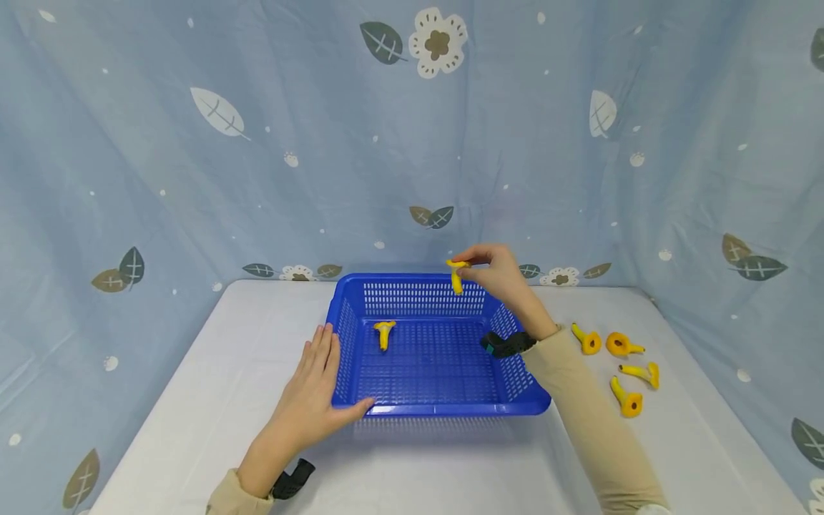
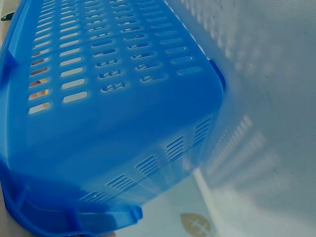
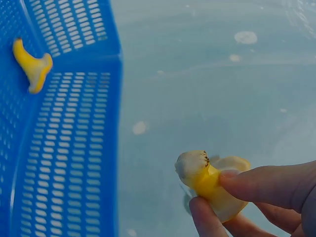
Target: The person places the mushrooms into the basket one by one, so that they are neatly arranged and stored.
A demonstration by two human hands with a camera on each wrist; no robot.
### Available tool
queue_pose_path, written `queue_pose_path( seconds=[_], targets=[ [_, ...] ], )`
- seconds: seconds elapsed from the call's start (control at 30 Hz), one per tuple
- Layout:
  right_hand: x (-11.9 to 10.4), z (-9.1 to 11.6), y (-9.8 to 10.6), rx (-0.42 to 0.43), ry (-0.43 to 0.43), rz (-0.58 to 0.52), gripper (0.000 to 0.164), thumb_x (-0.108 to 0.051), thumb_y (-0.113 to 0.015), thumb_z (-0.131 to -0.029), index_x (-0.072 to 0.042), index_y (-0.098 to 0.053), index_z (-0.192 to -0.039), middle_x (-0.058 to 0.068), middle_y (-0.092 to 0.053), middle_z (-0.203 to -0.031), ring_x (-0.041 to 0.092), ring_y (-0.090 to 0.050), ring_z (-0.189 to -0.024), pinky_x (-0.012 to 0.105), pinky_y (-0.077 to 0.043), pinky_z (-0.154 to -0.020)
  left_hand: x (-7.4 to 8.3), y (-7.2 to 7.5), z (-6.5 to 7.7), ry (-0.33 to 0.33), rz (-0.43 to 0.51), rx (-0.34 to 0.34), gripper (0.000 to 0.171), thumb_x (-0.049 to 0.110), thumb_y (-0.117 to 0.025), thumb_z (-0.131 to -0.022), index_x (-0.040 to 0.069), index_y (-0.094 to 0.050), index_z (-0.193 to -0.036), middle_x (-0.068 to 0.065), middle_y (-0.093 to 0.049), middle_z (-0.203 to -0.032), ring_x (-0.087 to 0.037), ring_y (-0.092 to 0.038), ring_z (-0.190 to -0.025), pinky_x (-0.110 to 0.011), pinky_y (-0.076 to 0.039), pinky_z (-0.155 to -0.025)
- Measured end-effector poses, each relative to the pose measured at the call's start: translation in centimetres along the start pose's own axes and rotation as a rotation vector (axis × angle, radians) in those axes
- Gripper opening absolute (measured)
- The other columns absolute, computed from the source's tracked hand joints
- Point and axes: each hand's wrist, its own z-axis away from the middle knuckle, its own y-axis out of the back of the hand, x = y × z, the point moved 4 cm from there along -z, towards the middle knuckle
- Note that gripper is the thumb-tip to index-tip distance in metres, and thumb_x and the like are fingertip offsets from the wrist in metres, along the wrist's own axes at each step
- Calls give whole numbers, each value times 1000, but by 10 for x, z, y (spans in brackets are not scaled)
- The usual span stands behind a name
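Note:
Over the far right part of a blue plastic basket (image 1: 434, 410), my right hand (image 1: 492, 270) pinches a yellow mushroom (image 1: 457, 281) by its cap end, stem hanging down. The right wrist view shows thumb and fingers on this mushroom (image 3: 210, 185), its pale stem end toward the camera. Inside the basket, toward the left, lies another yellow mushroom (image 1: 384, 334). My left hand (image 1: 313, 391) rests against the basket's near left corner, fingers straight along the left side and thumb on the front rim. The left wrist view is mostly the basket's slotted outer wall (image 2: 123, 108).
Several yellow mushrooms (image 1: 622, 345) lie on the white table (image 1: 270, 315) to the right of the basket, beside my right forearm. A light blue patterned curtain (image 1: 309, 143) hangs behind the table and along both sides.

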Motion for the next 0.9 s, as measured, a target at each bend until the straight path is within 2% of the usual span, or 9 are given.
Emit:
queue_pose_path(
  seconds=[0.33, 0.53, 0.67, 0.9],
  targets=[
    [14, -7, -34, -43, 29, -44, 18, -1, -69, -90, 0, -74, -108, 16, -69, -110, 30, -64, -102, 42, -55, -86, 0, 1, 0, 5, 7, 0, 118, 68, -65, -81, -11, -14, -153, -27, -2, -163, -34, 6, -151, -50, -8, -122],
    [29, -10, -51, -81, 38, -38, 17, -2, -71, -89, -1, -75, -105, 12, -70, -107, 27, -63, -98, 43, -54, -86, 1, -1, -1, -16, 1, 37, 117, 67, -65, -82, -13, -18, -152, -29, -7, -161, -37, 2, -151, -53, -13, -121],
    [40, -10, -62, -106, 39, 10, 15, -4, -72, -89, -4, -76, -103, 9, -71, -104, 24, -64, -97, 42, -54, -86, 2, -1, 0, -25, -4, 50, 116, 67, -64, -82, -13, -19, -152, -30, -8, -161, -37, 1, -151, -52, -13, -121],
    [53, -12, -79, -148, 57, 141, 10, -3, -74, -87, -5, -75, -97, 6, -71, -96, 22, -66, -90, 38, -57, -79, 0, 0, 0, 2, -3, 15, 118, 69, -64, -82, -11, -15, -153, -27, -2, -163, -35, 5, -151, -49, -7, -122]
  ],
)
